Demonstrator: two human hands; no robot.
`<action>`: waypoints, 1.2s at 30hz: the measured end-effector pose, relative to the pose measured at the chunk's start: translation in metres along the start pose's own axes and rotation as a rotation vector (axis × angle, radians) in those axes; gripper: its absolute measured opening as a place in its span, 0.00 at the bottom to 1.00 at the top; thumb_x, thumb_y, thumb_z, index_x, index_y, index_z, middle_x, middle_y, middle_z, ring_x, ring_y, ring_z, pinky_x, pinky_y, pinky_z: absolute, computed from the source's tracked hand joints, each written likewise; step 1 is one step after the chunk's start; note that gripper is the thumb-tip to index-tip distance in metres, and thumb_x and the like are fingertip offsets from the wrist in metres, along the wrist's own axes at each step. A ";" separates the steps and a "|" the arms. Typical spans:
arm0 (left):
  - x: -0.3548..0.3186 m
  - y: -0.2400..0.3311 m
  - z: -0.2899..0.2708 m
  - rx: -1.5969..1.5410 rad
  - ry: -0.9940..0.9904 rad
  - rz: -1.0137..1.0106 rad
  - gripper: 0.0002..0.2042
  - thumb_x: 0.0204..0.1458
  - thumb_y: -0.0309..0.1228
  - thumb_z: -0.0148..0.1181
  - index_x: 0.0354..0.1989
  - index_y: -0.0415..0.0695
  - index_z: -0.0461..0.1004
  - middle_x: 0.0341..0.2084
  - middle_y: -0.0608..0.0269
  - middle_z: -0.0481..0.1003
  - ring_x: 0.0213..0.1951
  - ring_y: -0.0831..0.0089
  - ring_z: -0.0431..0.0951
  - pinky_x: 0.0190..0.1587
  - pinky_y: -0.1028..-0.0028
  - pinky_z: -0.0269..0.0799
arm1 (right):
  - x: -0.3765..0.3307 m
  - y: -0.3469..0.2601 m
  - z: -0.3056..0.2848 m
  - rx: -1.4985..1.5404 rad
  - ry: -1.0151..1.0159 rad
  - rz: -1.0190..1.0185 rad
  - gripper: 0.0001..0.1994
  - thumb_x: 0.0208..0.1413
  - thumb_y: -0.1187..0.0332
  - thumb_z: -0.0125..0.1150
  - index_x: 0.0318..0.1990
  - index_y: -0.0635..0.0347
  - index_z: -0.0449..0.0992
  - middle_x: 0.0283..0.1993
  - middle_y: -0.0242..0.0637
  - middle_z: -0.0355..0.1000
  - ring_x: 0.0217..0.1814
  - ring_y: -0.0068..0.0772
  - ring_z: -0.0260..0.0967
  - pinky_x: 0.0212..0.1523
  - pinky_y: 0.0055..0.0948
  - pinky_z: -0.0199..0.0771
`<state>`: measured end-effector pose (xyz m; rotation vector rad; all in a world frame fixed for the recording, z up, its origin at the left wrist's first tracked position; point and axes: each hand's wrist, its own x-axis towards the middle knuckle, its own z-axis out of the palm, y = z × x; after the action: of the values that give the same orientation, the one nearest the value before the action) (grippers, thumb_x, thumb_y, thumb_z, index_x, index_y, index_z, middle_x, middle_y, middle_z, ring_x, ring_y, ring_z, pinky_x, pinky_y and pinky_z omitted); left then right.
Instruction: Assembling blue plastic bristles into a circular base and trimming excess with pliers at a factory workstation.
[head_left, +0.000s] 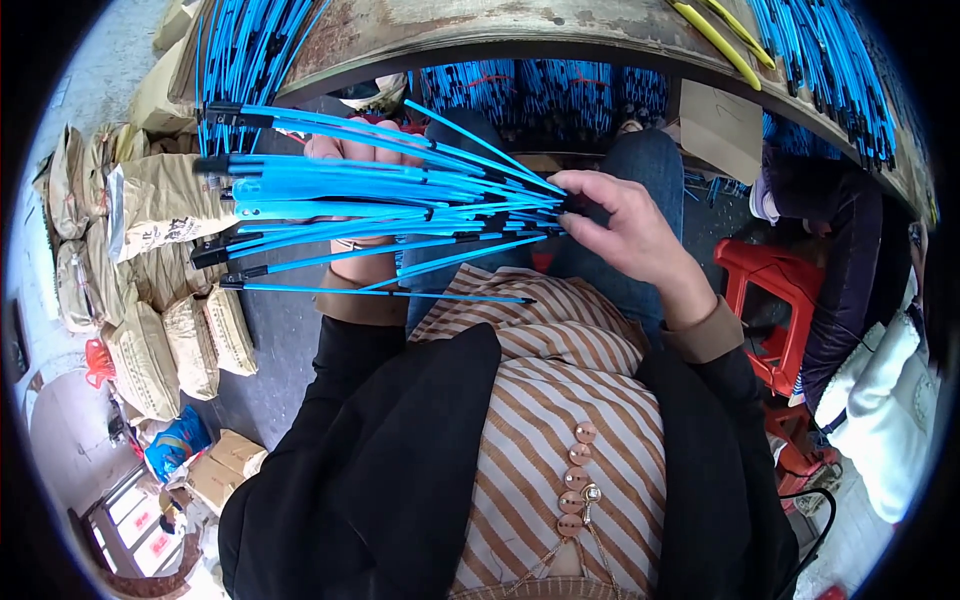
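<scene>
A fanned bundle of thin blue strips (335, 182) with black end pieces lies across in front of my chest. My left hand (362, 148) is wrapped round it from behind; its fingertips show above the strips, and the rest is mostly covered by them. At the bundle's right end, where the strips come together, my right hand (630, 228) pinches the tips between thumb and fingers. A few strips splay away from the others, one slanting up and one low near my striped shirt.
A worn wooden table (430, 28) stands ahead, with blue strips at both ends, yellow-handled pliers (722, 42) at right and more bundles beneath. Filled sacks (145, 355) are stacked at left. A red stool (765, 290) and another person's legs (850, 265) are at right.
</scene>
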<state>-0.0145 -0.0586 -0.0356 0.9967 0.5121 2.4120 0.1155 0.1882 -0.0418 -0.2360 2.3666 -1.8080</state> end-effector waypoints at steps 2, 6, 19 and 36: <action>0.004 -0.019 0.025 0.110 0.639 0.160 0.08 0.55 0.39 0.53 0.34 0.50 0.75 0.15 0.66 0.65 0.16 0.74 0.59 0.21 0.71 0.56 | 0.000 0.001 0.004 -0.215 0.081 -0.136 0.16 0.44 0.76 0.63 0.44 0.64 0.74 0.39 0.41 0.75 0.33 0.36 0.72 0.34 0.28 0.71; 0.008 -0.027 0.033 0.180 0.978 0.237 0.08 0.54 0.38 0.54 0.32 0.49 0.74 0.14 0.64 0.63 0.16 0.74 0.58 0.20 0.72 0.56 | -0.003 0.004 0.006 -0.446 0.170 -0.279 0.14 0.43 0.77 0.63 0.40 0.65 0.75 0.34 0.39 0.76 0.28 0.36 0.72 0.30 0.28 0.71; 0.003 0.017 -0.044 0.344 0.007 -0.055 0.07 0.54 0.37 0.54 0.34 0.48 0.70 0.26 0.64 0.69 0.29 0.68 0.67 0.36 0.67 0.65 | -0.024 -0.032 -0.076 -0.675 0.046 -0.245 0.10 0.42 0.82 0.60 0.35 0.68 0.73 0.31 0.40 0.72 0.25 0.36 0.65 0.28 0.28 0.65; 0.066 -0.002 -0.003 0.495 -0.110 -0.059 0.13 0.41 0.36 0.68 0.30 0.42 0.74 0.25 0.54 0.73 0.29 0.62 0.73 0.31 0.70 0.68 | -0.053 -0.022 -0.041 -0.565 0.198 -0.113 0.57 0.29 0.53 0.75 0.67 0.63 0.45 0.71 0.51 0.40 0.72 0.51 0.41 0.68 0.41 0.45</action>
<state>-0.0572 -0.0208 -0.0018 1.2824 1.1152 2.2060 0.1585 0.2328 -0.0082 -0.2659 3.0190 -1.2006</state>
